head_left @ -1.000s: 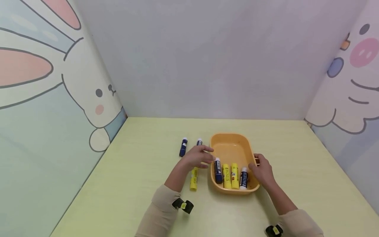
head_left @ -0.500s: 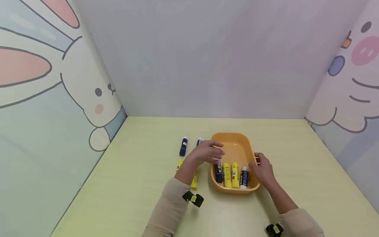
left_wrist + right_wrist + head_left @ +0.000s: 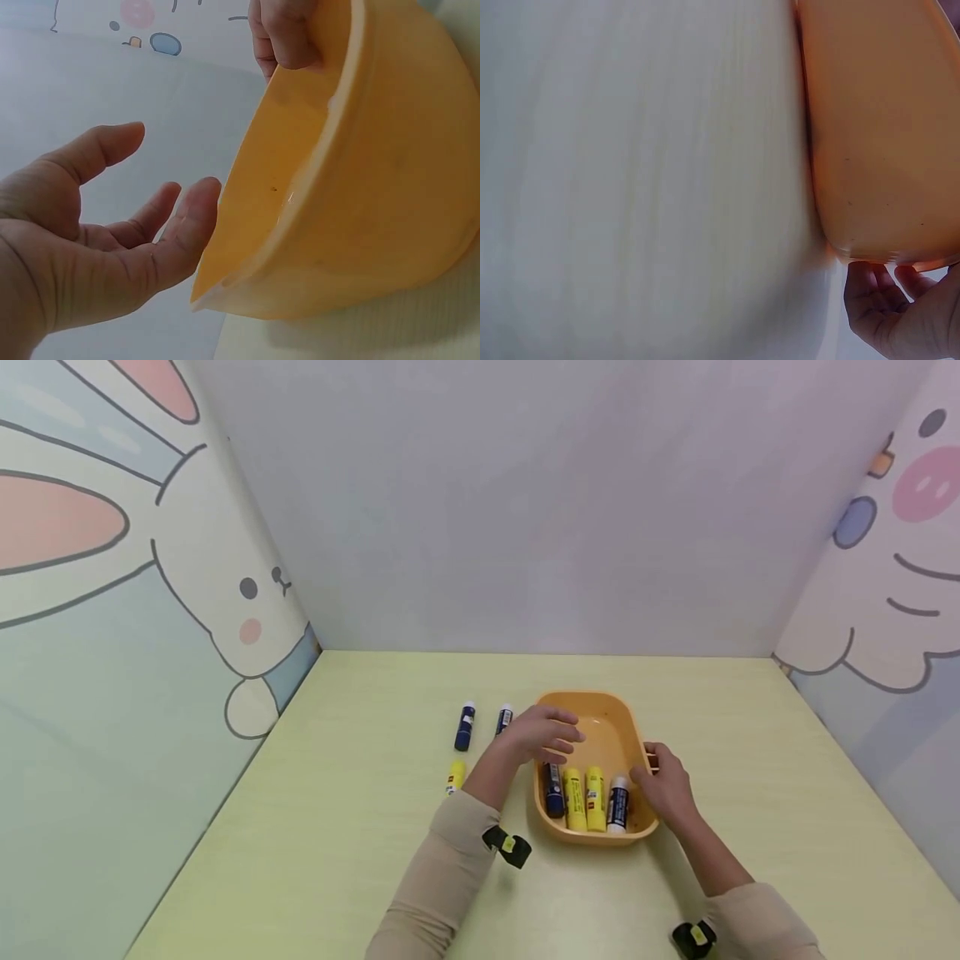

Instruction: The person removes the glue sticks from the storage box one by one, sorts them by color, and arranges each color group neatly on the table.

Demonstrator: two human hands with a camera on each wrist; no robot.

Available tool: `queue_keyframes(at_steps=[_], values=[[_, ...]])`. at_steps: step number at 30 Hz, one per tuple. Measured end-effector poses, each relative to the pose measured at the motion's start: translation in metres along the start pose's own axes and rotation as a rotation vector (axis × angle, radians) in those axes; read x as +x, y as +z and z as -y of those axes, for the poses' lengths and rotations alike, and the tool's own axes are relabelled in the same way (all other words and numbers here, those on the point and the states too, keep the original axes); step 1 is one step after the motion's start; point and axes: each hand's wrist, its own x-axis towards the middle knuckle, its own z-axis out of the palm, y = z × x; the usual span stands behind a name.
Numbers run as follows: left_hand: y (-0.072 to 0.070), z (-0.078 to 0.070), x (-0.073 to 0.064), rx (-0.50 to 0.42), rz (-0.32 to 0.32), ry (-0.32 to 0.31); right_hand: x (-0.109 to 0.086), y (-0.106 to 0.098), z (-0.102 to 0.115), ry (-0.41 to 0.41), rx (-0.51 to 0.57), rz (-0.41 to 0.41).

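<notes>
An orange plastic basket [image 3: 600,727] sits on the table, and my right hand [image 3: 667,787] grips its right rim at the handle. Inside, along the near end, lie a navy glue stick [image 3: 553,795], two yellow glue sticks [image 3: 574,800] and another navy one [image 3: 618,804]. My left hand [image 3: 538,735] is over the basket's left rim, holding nothing. In the left wrist view its fingers [image 3: 196,217] are spread and loosely bent beside the basket wall [image 3: 405,165]. The right wrist view shows my right fingers [image 3: 861,289] at the basket's edge.
Left of the basket lie a navy glue stick [image 3: 465,727], a second navy one [image 3: 505,718] partly behind my left hand, and a yellow one [image 3: 455,775] beside my left forearm. Painted side walls and a plain back wall [image 3: 525,527] border the table [image 3: 360,777].
My left hand has moved right and slightly away from me, over the basket's rim. Its forearm now hides a yellow glue stick seen earlier. My right hand keeps its grip.
</notes>
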Motion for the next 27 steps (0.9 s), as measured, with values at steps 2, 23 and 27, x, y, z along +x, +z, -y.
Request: queue_keyframes(at_steps=[2,23,27], values=[[0.002,0.000,0.003,0.000,0.003,-0.006,0.000,0.000,0.000,0.001,0.002,-0.001],[0.026,0.002,0.037,0.101,-0.148,-0.225,-0.002,-0.001,0.000,0.005,0.013,0.005],[0.026,0.004,0.042,0.094,-0.151,-0.266,-0.002,0.000,0.000,0.002,0.014,-0.002]])
